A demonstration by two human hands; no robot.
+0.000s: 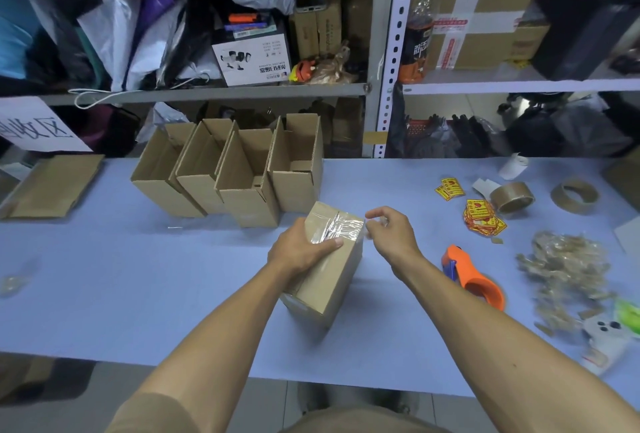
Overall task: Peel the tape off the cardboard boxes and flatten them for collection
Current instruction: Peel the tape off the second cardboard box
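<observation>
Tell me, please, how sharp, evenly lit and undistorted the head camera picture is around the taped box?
Head view: the taped box and both hands are fairly sharp; glare streaks the clear tape on top. The table is evenly lit, with soft shadows. Wide-angle distortion tilts the shelf post, and the edges blur, as at the heap of peeled tape.

We read large handwritten characters "收区" on a white paper sign [34, 126] at the left, and inverted "BARCODE SCANNER" on a white product box [252, 58] on the shelf.
</observation>
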